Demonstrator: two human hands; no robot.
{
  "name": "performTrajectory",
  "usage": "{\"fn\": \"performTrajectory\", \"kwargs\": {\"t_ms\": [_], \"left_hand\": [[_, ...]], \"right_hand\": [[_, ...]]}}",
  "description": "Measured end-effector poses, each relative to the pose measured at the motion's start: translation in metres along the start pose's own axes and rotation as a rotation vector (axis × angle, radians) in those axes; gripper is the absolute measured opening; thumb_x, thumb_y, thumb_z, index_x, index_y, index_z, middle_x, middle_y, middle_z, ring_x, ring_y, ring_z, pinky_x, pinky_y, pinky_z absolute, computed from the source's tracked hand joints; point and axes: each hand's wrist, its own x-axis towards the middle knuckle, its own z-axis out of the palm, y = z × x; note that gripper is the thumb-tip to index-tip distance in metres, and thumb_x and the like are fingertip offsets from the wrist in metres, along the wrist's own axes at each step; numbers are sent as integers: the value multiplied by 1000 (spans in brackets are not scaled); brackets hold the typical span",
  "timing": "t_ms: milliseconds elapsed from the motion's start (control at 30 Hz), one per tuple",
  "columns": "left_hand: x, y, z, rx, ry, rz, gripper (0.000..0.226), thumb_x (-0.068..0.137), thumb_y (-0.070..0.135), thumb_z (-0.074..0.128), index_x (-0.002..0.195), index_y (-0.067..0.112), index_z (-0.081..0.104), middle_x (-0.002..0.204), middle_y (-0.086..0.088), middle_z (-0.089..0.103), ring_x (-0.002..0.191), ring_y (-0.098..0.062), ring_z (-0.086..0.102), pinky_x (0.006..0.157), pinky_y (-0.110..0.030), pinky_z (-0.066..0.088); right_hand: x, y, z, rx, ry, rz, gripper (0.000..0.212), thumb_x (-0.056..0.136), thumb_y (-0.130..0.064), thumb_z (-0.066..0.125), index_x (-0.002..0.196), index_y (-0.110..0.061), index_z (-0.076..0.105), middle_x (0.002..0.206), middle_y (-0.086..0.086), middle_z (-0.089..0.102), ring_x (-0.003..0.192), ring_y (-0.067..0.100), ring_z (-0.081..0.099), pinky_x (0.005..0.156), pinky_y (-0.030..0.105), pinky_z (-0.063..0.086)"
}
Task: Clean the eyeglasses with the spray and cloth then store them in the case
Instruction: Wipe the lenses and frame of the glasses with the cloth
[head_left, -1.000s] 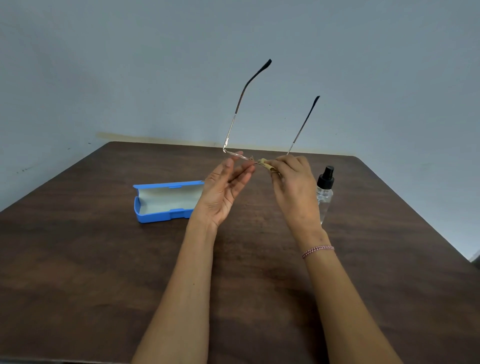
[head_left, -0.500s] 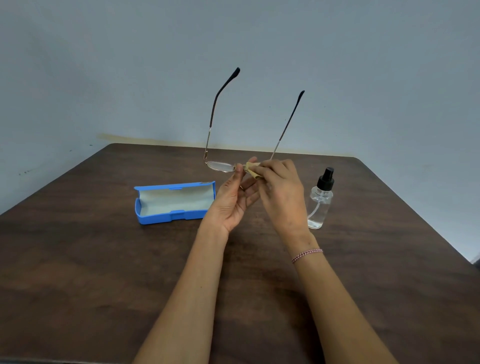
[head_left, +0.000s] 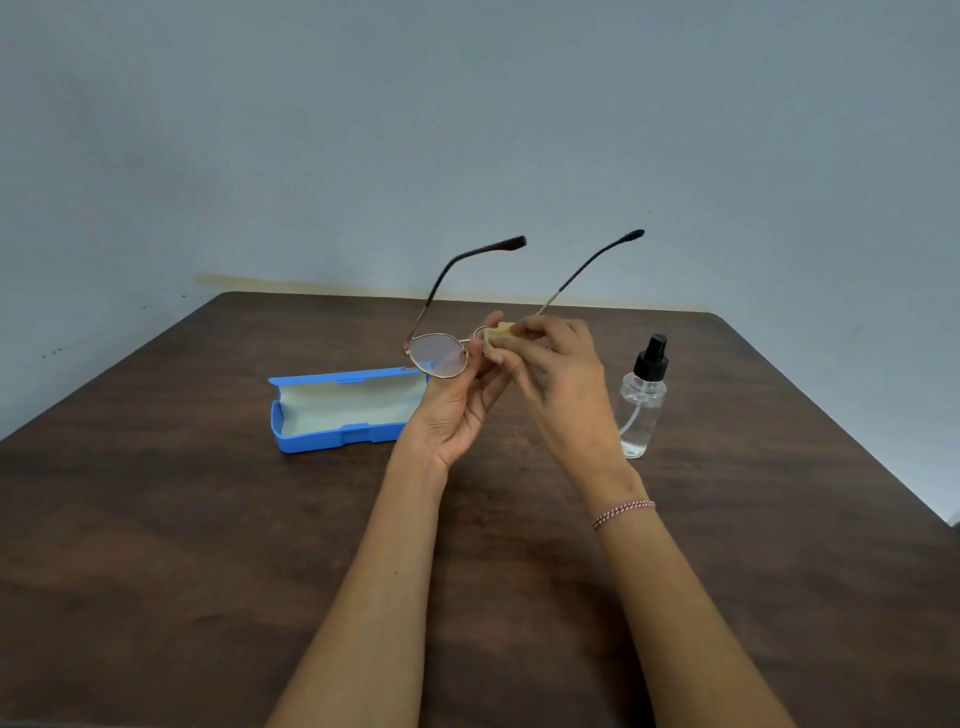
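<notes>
Judging by how things lie, the wiping stage is in hand and storage has not begun. The eyeglasses (head_left: 439, 356) are held up over the middle of the bench (head_left: 208, 545), temples unfolded and pointing off toward 12 o'clock. The left grip (head_left: 457, 410) comes up from below, palm toward the camera, fingers lightly curled and pinching the frame near the bridge, beside the bare lens. The right grip (head_left: 563, 384) pinches a small folded yellow cloth (head_left: 498, 332) onto the other lens, which cloth and fingers hide. Whether spray has gone on cannot be told. The spray bottle (head_left: 641, 410) stands upright on the bench at about 4 o'clock from the glasses, touched by neither hand. The case (head_left: 343, 410) lies open at about 8 o'clock, its pale lining showing and nothing visible in it. What seems left is finishing the wipe, folding the temples, laying the glasses in the case and closing the lid. By count: one pair of eyeglasses, one cloth, one spray bottle, one case, and one bracelet (head_left: 623, 512) on the right wrist.
</notes>
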Motion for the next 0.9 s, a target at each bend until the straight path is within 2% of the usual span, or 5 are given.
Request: {"fn": "performTrajectory", "kwargs": {"t_ms": [200,367,467,667,900], "left_hand": [[4,-4,-4,92,-34,3,59,57,33,83,110,15,66,98,-2,71,83,-7,68,67,-20,56],[4,-4,-3,124,34,7,51,70,26,67,119,11,59,100,-5,68,83,-9,67,67,-21,57],[4,-2,-5,125,44,39,55,61,32,76,112,14,63,100,-5,69,83,-10,67,67,-20,56],[5,-4,-8,150,-43,-10,61,48,38,90,104,18,72,97,-4,71,86,-12,68,68,-24,57],[2,2,-8,137,-51,19,55,57,29,84,109,18,67,98,-3,70,83,-11,67,67,-24,57]], "right_hand": [[2,-1,5,19,24,144,20,87,-14,63,105,-16,72,111,2,60,104,20,46,86,10,32],[2,-3,8,-38,-9,123,22,88,-7,59,109,-9,69,108,5,62,98,17,47,82,3,28],[3,-7,5,43,-50,98,24,88,-5,60,109,-9,69,110,5,60,99,20,54,85,16,38],[4,-4,-1,18,-32,148,28,86,-2,59,113,-8,67,108,2,61,102,11,50,83,-6,25],[3,-5,0,20,-44,30,23,83,-1,63,104,-8,70,100,5,60,94,11,48,82,-5,28]]}}
